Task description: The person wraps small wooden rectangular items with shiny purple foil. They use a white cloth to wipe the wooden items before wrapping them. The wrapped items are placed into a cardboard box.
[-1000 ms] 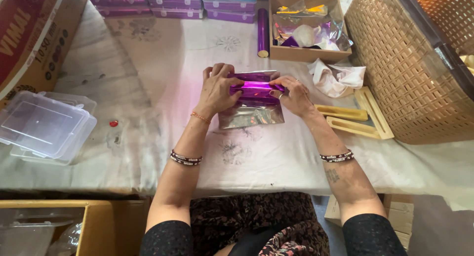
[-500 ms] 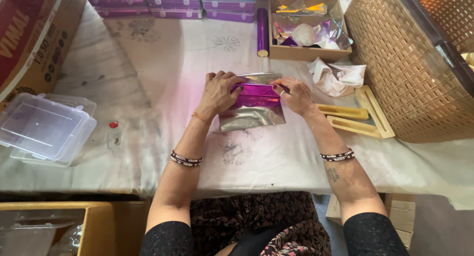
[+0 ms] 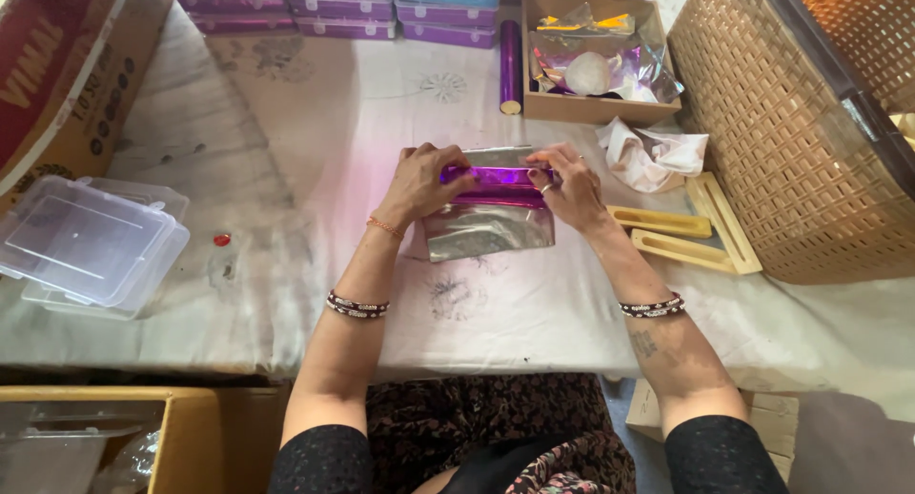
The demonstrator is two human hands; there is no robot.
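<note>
Cloth-covered table (image 3: 286, 122), both hands, left (image 3: 419, 184) and right (image 3: 572, 187), pinching purple foil sheet (image 3: 491, 208) at its ends.

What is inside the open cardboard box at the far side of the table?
The cardboard box holds crumpled shiny foil sheets and a white roundish lump; anything beneath them is covered.

Your left hand (image 3: 422, 181) and right hand (image 3: 570, 184) pinch the ends of a purple foil wrapper (image 3: 496, 176) folded over a silver-wrapped packet (image 3: 489, 229) mid-table on the white cloth (image 3: 315, 122), its far edge lined with boxes.
</note>
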